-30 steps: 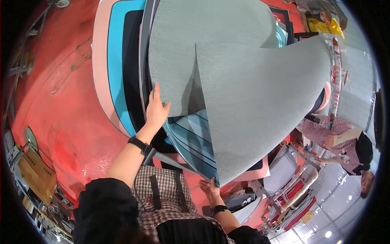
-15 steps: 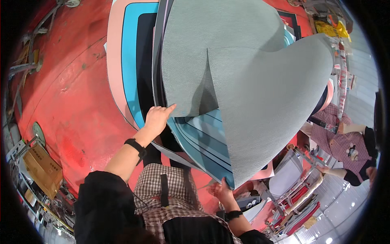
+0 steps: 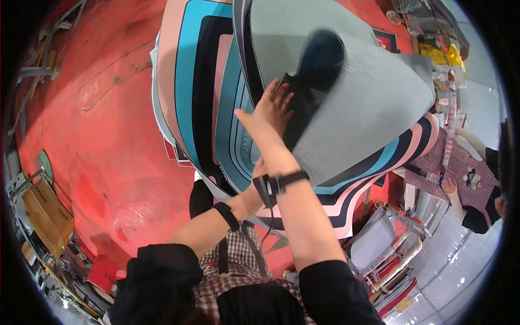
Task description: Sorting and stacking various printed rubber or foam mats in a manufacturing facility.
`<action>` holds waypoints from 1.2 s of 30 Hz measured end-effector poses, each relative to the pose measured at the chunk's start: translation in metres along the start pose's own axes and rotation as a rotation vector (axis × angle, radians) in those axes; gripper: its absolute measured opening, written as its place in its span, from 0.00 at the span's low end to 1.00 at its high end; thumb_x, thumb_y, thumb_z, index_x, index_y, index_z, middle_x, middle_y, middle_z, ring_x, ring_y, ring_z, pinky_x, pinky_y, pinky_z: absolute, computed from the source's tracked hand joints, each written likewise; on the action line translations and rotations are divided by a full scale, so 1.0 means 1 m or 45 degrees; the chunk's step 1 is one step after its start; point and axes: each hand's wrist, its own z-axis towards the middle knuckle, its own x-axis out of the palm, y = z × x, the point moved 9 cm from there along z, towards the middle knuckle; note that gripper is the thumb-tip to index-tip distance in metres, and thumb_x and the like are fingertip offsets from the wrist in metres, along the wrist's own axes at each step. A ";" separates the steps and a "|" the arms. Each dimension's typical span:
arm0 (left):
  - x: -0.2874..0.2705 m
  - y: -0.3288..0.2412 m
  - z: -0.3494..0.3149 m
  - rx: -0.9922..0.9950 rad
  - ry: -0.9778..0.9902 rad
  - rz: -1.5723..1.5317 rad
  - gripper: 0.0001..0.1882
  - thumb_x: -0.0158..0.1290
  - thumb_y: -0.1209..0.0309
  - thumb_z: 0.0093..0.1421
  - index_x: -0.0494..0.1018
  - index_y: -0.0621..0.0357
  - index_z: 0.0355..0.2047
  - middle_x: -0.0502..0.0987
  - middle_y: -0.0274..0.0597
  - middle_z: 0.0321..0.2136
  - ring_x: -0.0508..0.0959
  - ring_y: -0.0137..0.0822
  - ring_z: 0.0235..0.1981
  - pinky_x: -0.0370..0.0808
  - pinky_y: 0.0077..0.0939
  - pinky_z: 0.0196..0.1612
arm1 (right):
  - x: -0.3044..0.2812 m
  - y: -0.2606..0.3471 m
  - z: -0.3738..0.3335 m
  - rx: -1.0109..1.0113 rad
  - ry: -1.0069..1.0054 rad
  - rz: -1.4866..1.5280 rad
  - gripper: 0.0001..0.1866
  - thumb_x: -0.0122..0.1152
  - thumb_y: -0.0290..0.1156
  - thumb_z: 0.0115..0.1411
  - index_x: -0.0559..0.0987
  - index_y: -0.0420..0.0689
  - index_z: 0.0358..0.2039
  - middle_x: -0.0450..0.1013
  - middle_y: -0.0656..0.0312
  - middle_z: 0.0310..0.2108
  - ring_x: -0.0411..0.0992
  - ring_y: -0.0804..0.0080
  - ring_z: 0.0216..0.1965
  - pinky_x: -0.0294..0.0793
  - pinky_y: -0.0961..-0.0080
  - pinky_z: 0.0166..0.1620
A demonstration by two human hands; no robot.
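My right hand (image 3: 271, 111) reaches up and left across my body, fingers spread. It is over the edge of a large flexible mat (image 3: 374, 108), whose grey underside faces up in a curled fold. The fingers lie near a dark opening in that fold; I cannot tell whether they touch it. My left hand (image 3: 260, 167) is under my right forearm, mostly hidden by it, so its grip does not show. It is near a blue striped mat face (image 3: 227, 135). Black bands circle both wrists, the right one carrying a small box.
Under the grey sheet lies a stack of mats (image 3: 169, 92) with pink, blue and black borders. Red floor (image 3: 97, 135) spreads to the left, with a cardboard box (image 3: 46, 216) beyond. At the right, another person (image 3: 466, 181) stands near a rack of sheets (image 3: 390, 271).
My right hand has left the near mat corner and crossed over my left arm toward the upper left. My left hand has moved right and down. The grey mat has folded further away, uncovering striped mats.
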 end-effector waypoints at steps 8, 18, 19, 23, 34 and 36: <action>-0.034 0.011 -0.033 -0.153 -0.297 -0.858 0.15 0.35 0.62 0.60 0.61 0.57 0.43 0.71 0.42 0.36 0.74 0.35 0.35 0.73 0.30 0.37 | 0.108 -0.026 0.003 0.316 0.722 -0.040 0.24 0.53 0.33 0.49 0.65 0.40 0.48 0.65 0.47 0.46 0.64 0.53 0.48 0.65 0.68 0.49; 0.027 -0.069 -0.126 0.643 0.289 1.569 0.19 0.47 0.74 0.49 0.65 0.62 0.44 0.61 0.53 0.50 0.56 0.49 0.55 0.56 0.35 0.56 | 0.023 -0.036 -0.038 0.044 0.507 -0.332 0.11 0.46 0.27 0.52 0.75 0.40 0.34 0.71 0.49 0.37 0.66 0.55 0.46 0.70 0.65 0.42; 0.022 -0.077 -0.135 0.543 0.341 1.420 0.19 0.46 0.75 0.52 0.63 0.62 0.46 0.61 0.50 0.50 0.60 0.45 0.53 0.57 0.32 0.55 | 0.005 -0.035 -0.054 -0.030 0.470 -0.329 0.10 0.47 0.27 0.51 0.76 0.40 0.31 0.72 0.49 0.34 0.68 0.55 0.42 0.71 0.65 0.40; -0.011 -0.128 -0.163 0.372 0.034 0.947 0.19 0.42 0.69 0.58 0.59 0.60 0.50 0.62 0.46 0.50 0.63 0.37 0.51 0.59 0.29 0.52 | -0.063 -0.008 -0.148 -0.599 0.368 -0.686 0.08 0.50 0.27 0.47 0.77 0.40 0.23 0.72 0.52 0.25 0.71 0.57 0.29 0.72 0.67 0.32; 0.007 -0.172 -0.158 0.088 -0.037 0.281 0.33 0.37 0.47 0.57 0.45 0.48 0.58 0.52 0.40 0.56 0.54 0.38 0.57 0.51 0.31 0.57 | -0.309 0.086 -0.402 -0.862 0.396 -0.446 0.09 0.49 0.30 0.48 0.71 0.38 0.19 0.64 0.55 0.21 0.68 0.63 0.16 0.69 0.72 0.19; 0.002 -0.177 -0.155 0.131 -0.030 0.153 0.34 0.39 0.45 0.55 0.48 0.48 0.57 0.63 0.38 0.44 0.62 0.35 0.49 0.56 0.30 0.54 | -0.349 0.101 -0.452 -1.010 0.450 -0.528 0.06 0.51 0.28 0.42 0.73 0.39 0.19 0.63 0.56 0.21 0.69 0.66 0.17 0.67 0.74 0.16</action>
